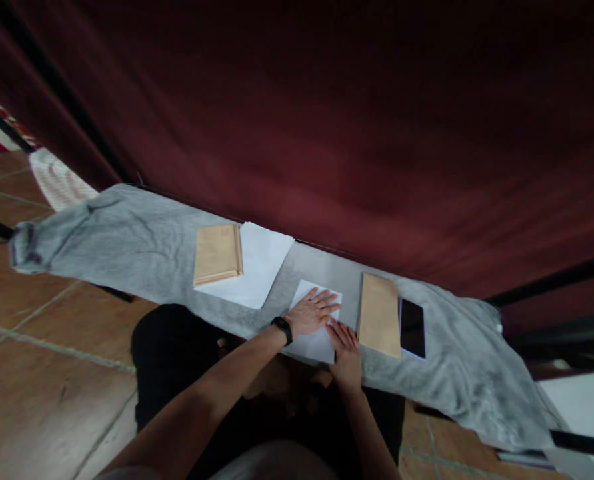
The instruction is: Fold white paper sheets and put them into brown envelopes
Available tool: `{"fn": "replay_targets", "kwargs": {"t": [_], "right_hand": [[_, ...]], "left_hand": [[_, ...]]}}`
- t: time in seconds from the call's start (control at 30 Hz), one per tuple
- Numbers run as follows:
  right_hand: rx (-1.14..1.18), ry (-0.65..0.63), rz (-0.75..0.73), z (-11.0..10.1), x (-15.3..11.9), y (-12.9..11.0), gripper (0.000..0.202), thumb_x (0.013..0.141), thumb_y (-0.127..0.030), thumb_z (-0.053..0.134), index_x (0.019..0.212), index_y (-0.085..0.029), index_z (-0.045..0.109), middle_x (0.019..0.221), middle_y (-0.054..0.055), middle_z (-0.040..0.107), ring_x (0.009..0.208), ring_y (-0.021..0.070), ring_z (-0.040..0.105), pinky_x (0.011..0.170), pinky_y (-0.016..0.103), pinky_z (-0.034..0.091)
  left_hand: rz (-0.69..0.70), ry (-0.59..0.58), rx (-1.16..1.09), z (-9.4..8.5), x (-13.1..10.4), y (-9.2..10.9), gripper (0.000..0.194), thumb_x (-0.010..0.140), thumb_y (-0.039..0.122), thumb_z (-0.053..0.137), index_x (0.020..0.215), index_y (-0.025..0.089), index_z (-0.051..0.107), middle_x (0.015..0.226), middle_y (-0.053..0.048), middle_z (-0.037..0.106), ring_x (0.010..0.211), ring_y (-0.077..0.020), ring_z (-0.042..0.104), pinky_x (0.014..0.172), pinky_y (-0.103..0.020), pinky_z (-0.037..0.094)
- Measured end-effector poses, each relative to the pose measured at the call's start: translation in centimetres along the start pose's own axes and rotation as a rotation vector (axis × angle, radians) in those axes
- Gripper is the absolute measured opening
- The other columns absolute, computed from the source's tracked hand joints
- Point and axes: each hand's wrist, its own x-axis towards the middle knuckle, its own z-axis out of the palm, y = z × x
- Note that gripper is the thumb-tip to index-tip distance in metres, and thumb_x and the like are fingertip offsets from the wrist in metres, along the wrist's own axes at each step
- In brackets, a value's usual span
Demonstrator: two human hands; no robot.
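A white sheet of paper, seemingly folded, lies on the grey cloth in front of me. My left hand, with a black band on its wrist, rests flat on the paper with its fingers spread. At the paper's right edge my right hand lies with its fingers stretched forward, the fingertips touching the sheet. To the right of that hand is a brown envelope. Left of the paper, a stack of brown envelopes sits on top of white sheets.
A phone with a dark screen lies right of the single envelope. The grey cloth covers a long narrow bench. A dark red curtain hangs right behind it. Tiled floor shows at the left.
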Motion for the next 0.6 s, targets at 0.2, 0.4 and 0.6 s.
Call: {"fn": "replay_targets", "kwargs": {"t": [0.2, 0.4, 0.6], "right_hand": [[-0.002, -0.005, -0.002, 0.0, 0.0, 0.1, 0.067, 0.079, -0.008, 0.05, 0.143, -0.026, 0.052, 0.149, 0.004, 0.052, 0.137, 0.0266, 0.045, 0.117, 0.049, 0.031], [-0.008, -0.017, 0.007, -0.2, 0.1, -0.1, 0.066, 0.078, -0.007, 0.051, 0.142, -0.025, 0.053, 0.148, 0.005, 0.052, 0.138, 0.0263, 0.044, 0.118, 0.048, 0.03], [0.004, -0.024, 0.013, -0.5, 0.2, -0.4, 0.068, 0.077, -0.004, 0.049, 0.142, -0.024, 0.052, 0.149, 0.005, 0.052, 0.139, 0.026, 0.043, 0.118, 0.047, 0.03]], "left_hand": [[-0.007, 0.015, 0.003, 0.2, 0.3, 0.0, 0.048, 0.101, 0.031, 0.043, 0.148, 0.035, 0.042, 0.159, 0.0, 0.037, 0.148, -0.0214, 0.029, 0.122, -0.049, 0.011], [-0.074, 0.052, -0.008, 0.5, 0.5, -0.4, 0.046, 0.103, 0.034, 0.034, 0.149, 0.028, 0.042, 0.159, -0.002, 0.037, 0.149, -0.02, 0.026, 0.123, -0.045, 0.012], [-0.183, 0.085, -0.014, 0.0, -0.8, -2.2, 0.049, 0.104, 0.036, 0.031, 0.151, 0.024, 0.039, 0.159, -0.004, 0.037, 0.15, -0.0202, 0.026, 0.124, -0.044, 0.012]]}}
